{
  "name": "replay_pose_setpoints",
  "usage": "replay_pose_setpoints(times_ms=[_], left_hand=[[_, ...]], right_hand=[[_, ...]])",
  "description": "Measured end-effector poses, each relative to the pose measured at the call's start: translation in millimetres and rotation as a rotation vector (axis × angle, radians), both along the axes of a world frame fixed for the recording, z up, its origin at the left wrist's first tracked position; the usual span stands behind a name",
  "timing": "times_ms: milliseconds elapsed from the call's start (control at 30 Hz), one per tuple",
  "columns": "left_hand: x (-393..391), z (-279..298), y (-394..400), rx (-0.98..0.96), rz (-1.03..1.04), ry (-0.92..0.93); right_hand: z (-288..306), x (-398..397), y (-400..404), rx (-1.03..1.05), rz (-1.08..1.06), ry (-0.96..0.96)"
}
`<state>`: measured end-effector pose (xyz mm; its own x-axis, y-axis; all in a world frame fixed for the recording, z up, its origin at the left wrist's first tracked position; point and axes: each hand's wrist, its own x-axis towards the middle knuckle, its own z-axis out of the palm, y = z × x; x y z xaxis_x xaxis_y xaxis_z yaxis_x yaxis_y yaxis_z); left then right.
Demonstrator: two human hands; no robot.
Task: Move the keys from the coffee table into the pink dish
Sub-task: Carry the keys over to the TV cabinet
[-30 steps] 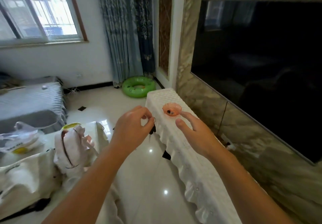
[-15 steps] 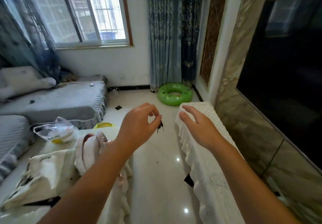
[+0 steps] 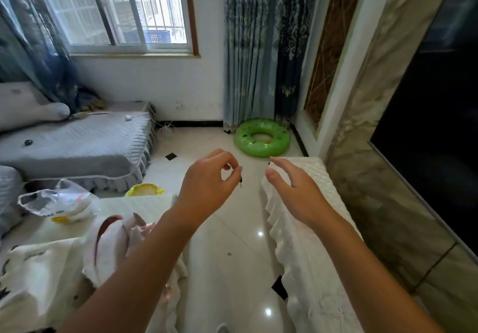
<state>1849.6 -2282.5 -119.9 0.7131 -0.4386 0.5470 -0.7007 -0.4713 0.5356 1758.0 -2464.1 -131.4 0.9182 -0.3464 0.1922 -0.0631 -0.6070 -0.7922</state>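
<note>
My left hand (image 3: 207, 190) is raised over the floor gap, its thumb and forefinger pinched on the keys (image 3: 240, 176), a small dark bunch on a ring that hangs below the fingertips. My right hand (image 3: 294, 190) hovers over the white-covered TV cabinet (image 3: 310, 268), fingers spread and curled, holding nothing. The pink dish is not visible; my right hand covers the spot on the cabinet where it stood. The coffee table (image 3: 124, 206) lies at the lower left.
On the coffee table lie a white plastic bag (image 3: 57, 203), cloth items (image 3: 113, 244) and a yellow-green lid (image 3: 144, 189). A green swim ring (image 3: 261, 137) lies on the floor by the curtain. A grey sofa (image 3: 77, 146) stands left, a dark TV (image 3: 439, 125) right.
The view has swung left and up, away from the TV. The pink dish seen a second ago is now out of sight. Both hands keep their pose, keys still pinched.
</note>
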Motion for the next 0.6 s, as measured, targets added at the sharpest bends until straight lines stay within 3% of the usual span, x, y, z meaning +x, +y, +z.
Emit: replay_pose_setpoints(times_ms=[267, 600], left_hand=[[136, -12, -68, 0.020, -0.120, 0.088], [228, -30, -180, 0.016, -0.269, 0.155]], right_hand=[[-3, 102, -55, 0.053, -0.155, 0.048], [-26, 182, -152, 0.135, -0.308, 0.078]])
